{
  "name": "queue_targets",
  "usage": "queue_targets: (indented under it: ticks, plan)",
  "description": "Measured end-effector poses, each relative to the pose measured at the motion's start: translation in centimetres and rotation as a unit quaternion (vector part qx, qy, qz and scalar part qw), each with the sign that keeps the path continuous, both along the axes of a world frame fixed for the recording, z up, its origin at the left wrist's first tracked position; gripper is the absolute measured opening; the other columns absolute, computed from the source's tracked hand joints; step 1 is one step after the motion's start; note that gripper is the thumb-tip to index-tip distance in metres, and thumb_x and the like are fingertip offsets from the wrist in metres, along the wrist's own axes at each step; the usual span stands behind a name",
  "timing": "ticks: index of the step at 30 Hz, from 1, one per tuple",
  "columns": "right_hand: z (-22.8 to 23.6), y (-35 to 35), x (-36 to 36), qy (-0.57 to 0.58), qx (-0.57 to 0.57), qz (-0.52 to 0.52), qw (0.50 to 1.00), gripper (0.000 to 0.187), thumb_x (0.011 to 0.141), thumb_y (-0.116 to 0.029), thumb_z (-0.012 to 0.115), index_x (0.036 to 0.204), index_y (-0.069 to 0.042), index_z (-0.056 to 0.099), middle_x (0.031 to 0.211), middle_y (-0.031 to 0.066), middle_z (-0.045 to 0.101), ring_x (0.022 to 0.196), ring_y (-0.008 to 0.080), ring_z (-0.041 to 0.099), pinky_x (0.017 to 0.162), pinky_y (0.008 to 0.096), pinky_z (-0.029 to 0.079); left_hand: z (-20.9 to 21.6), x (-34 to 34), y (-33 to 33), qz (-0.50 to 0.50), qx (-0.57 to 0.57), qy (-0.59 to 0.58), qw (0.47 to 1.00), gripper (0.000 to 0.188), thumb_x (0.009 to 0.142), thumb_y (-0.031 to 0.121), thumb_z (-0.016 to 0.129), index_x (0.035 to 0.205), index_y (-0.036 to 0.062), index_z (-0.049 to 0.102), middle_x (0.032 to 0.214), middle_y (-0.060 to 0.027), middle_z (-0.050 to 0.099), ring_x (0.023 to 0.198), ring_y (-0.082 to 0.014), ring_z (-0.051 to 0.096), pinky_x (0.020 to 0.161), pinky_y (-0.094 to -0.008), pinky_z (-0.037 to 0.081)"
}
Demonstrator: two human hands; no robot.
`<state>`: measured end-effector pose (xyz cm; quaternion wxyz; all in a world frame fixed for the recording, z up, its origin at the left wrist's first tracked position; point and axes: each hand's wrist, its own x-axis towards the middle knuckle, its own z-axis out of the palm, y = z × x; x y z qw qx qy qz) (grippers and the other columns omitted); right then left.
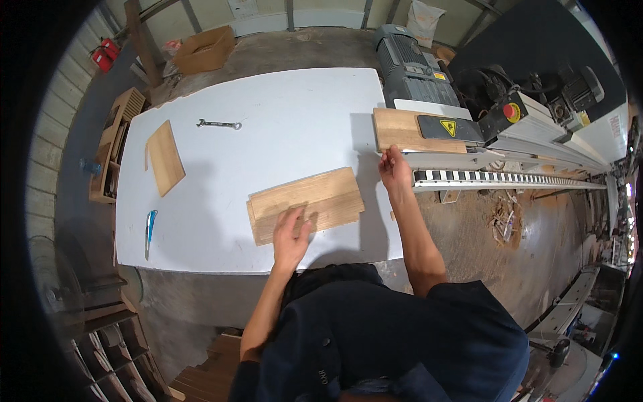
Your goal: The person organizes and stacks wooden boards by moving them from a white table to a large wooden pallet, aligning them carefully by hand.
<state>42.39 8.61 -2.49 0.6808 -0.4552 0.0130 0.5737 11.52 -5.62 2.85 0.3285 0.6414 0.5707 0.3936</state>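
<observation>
Two light wooden boards (321, 191) lie overlapping on the white table, the upper one slightly askew. My left hand (291, 240) rests over their near edge, its fingers apart and not wrapped round them. At the table's right end, another wooden board (395, 127) sits on the machine's bed, its right part under a dark guard (439, 127) with a yellow warning sign. My right hand (396, 167) pinches this board's near edge at the left corner; the thumb and fingertips are partly hidden.
On the white table (281, 120) lie a wrench (219, 124), a blue utility knife (150, 233) and an angled wooden piece (166, 159) with a thin strip beside it. A red stop button (512, 112), a grey motor (405, 63) and a toothed conveyor (495, 178) belong to the machinery at right.
</observation>
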Motion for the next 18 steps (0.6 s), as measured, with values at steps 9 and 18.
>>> queue_targets:
  ticks: [9, 18]
  plan:
    - [3.2, -13.1, -10.3, -0.045, -0.001, 0.269, 0.962, 0.011, 0.092, -0.014, 0.063, 0.086, -0.004, 0.065, 0.076, 0.0067, 0.066, 0.064, 0.0148, 0.060, 0.060, 0.0276, 0.048, -1.5, 5.4, 3.8, 0.018, -0.203, -0.433, 0.878, 0.043, 0.090, 0.007, 0.065, 0.132, 0.0062, 0.054, 0.091, 0.0019, 0.064, 0.073, -0.0048, 0.053, 0.060, -0.0200, 0.042]
    - [1.4, -11.6, -5.8, -0.067, -0.020, 0.215, 0.974, 0.018, 0.095, -0.021, 0.063, 0.099, -0.004, 0.065, 0.082, 0.0054, 0.067, 0.069, 0.0168, 0.061, 0.066, 0.0292, 0.051, -3.7, -4.6, 1.8, 0.070, -0.243, -0.411, 0.876, 0.059, 0.090, 0.000, 0.062, 0.146, 0.0090, 0.045, 0.089, 0.0028, 0.063, 0.075, -0.0054, 0.052, 0.067, -0.0224, 0.046]
